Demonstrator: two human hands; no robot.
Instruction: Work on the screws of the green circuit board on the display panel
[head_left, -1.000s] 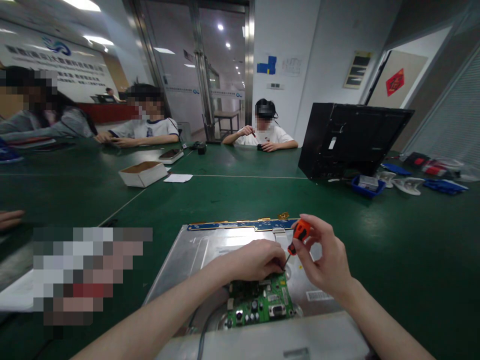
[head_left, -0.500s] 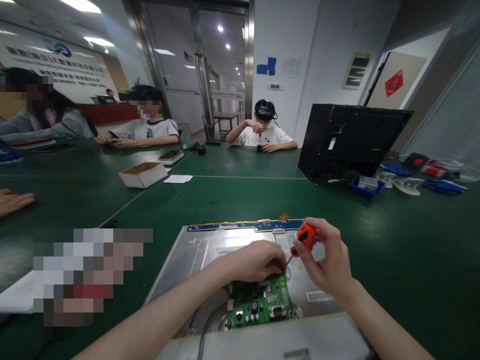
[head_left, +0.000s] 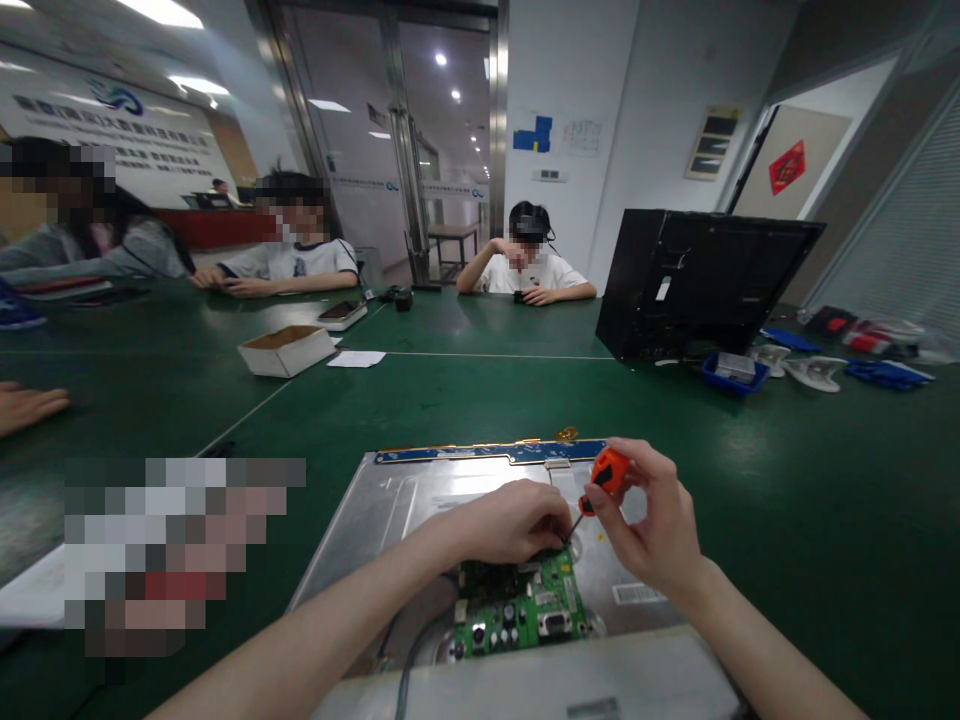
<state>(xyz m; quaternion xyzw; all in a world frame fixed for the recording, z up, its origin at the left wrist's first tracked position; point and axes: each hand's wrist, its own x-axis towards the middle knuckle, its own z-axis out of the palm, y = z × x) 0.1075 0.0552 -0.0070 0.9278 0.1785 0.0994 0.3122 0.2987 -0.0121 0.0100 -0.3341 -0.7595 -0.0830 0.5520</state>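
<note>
My right hand (head_left: 651, 515) grips the orange-and-black handle of a small screwdriver (head_left: 609, 472). Its shaft slants down to the left and ends at the upper right corner of a green circuit board (head_left: 525, 605). Close to that tip, my left hand (head_left: 521, 520) has its fingers curled together over the board's top edge; whatever they hold is hidden. Under the board lies the silver metal back of a display panel (head_left: 420, 500). A narrow blue circuit strip (head_left: 480, 454) runs along the panel's far edge.
The panel rests on a green table (head_left: 465, 400). Farther off stand a white open box (head_left: 287, 350), a black monitor (head_left: 697, 280) and a blue tray (head_left: 735, 372). Several people sit around the table; a co-worker's hand (head_left: 31, 405) rests at the left.
The screwdriver and my right hand have shifted very slightly to the left, with the tip staying at the board's corner. My left hand has barely moved.
</note>
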